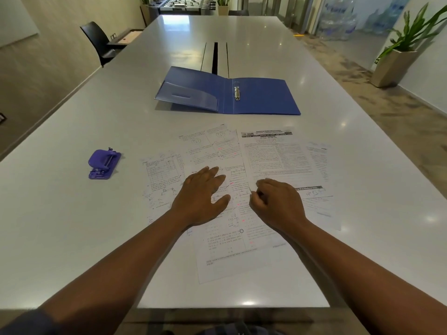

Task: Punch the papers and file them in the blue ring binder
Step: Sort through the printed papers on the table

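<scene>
Left hand [202,193] lies flat with fingers spread on the fanned papers [273,160], right hand [275,201] curls pinching a sheet's edge; punch [104,164] sits well left, nearer the left hand

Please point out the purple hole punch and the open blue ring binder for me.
purple hole punch [104,163]: head view, on its lever top.
open blue ring binder [263,97]: head view, on its right inner cover.

A long pale table [72,213] fills a meeting room lit from above.
A black chair [101,42] stands at its far left beside a beige wall [48,64]; potted plants [399,56] line the right, on mottled brown floor [350,76], with glass partitions [302,13] and a foosball table [186,4] beyond.
</scene>
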Demonstrator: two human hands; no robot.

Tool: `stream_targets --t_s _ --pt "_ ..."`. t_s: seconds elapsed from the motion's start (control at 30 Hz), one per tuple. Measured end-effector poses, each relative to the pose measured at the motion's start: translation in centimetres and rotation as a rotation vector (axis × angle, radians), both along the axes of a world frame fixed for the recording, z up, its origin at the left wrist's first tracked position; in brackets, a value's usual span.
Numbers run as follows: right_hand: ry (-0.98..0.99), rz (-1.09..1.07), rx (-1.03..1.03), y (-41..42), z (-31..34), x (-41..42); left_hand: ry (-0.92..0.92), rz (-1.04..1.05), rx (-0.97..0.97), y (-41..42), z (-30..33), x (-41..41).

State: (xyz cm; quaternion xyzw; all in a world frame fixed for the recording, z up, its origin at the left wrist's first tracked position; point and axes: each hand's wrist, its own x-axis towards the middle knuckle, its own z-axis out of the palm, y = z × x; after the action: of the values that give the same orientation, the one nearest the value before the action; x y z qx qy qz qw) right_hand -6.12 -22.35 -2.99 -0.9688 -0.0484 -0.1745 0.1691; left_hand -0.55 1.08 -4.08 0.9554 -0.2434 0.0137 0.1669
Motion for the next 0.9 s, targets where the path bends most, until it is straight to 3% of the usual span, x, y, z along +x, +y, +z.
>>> stream_targets --t_s 0.13,0.27,0.37,0.43,0.6,0.67,0.77,0.9 --pt "-0.013 0.016 0.050 -0.3 0.1 -0.1 0.029 0.019 -0.102 0.0 0.4 -0.1" --pt "-0.027 0.077 0.106 -0.8 0.0 0.1 0.211 0.064 -0.323 0.1 1.4 0.3" --pt "-0.056 0.095 0.130 -0.9 -0.1 0.1 0.144 0.083 -0.304 -0.9 2.6 0.9" --pt "-0.079 0.091 0.154 -0.9 -0.2 0.1 0.156 0.126 -0.388 -2.0 3.7 1.0" --pt "-0.185 0.110 0.226 -0.9 -0.5 -0.3 0.771 0.269 -1.048 -5.7 5.8 0.8" --pt "-0.239 0.159 0.199 -0.8 -0.5 -0.5 0.931 0.304 -1.174 -6.9 6.2 1.0" --pt "-0.300 0.227 0.131 -0.7 -0.7 -0.7 1.012 0.346 -1.217 -8.3 6.1 1.2" --pt "-0.318 0.310 0.078 -0.8 -0.6 -0.8 0.928 0.413 -1.185 -9.0 5.2 1.4"
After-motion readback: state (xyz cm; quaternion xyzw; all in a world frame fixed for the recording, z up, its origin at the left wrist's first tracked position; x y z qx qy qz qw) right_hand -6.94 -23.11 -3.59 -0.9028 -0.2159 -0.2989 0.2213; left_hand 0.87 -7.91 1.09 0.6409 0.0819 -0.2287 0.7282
